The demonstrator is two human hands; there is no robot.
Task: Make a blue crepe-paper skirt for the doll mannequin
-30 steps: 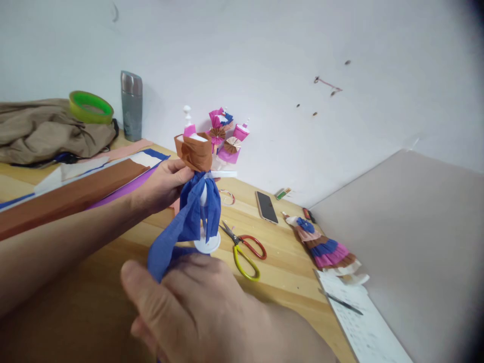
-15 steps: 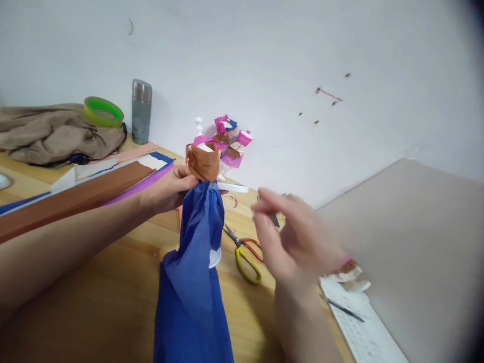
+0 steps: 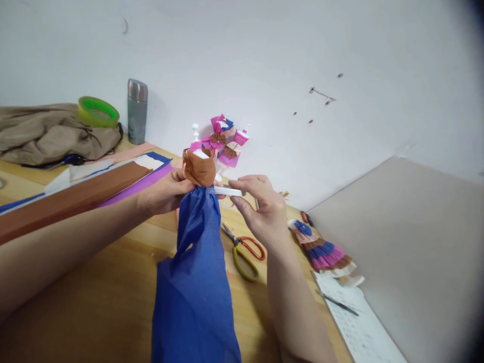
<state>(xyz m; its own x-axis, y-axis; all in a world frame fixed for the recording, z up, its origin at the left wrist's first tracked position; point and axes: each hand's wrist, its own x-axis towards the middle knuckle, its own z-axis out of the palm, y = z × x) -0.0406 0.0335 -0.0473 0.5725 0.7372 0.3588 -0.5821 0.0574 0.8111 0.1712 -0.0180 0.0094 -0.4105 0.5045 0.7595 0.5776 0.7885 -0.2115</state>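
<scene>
Gripped at the waist by my left hand [image 3: 170, 191] is a small dress form with a white knob on top and a brown paper bodice [image 3: 199, 167]. Blue crepe paper [image 3: 198, 282] is gathered below the bodice and hangs down toward me. A narrow white roll of tape [image 3: 229, 191] sticks out sideways at the waist, edge-on. My right hand [image 3: 260, 204] pinches the far end of this roll between thumb and fingers. Some fingers of my left hand are hidden behind the form. Scissors [image 3: 242, 252] with one red and one yellow handle lie just below, blades open.
Brown paper strips [image 3: 79, 194] and other coloured sheets lie at left. Behind stand a flask [image 3: 137, 113], a green tape roll [image 3: 98, 112] on brown cloth [image 3: 49, 131], and decorated miniature forms [image 3: 227, 143]. At right are a ruffled paper dress [image 3: 325, 252] and a pen [image 3: 340, 304] on written paper [image 3: 351, 322].
My right hand has moved left and up from open space and closed on the tape roll. The dress form stays in my left hand. The view has shifted slightly.
</scene>
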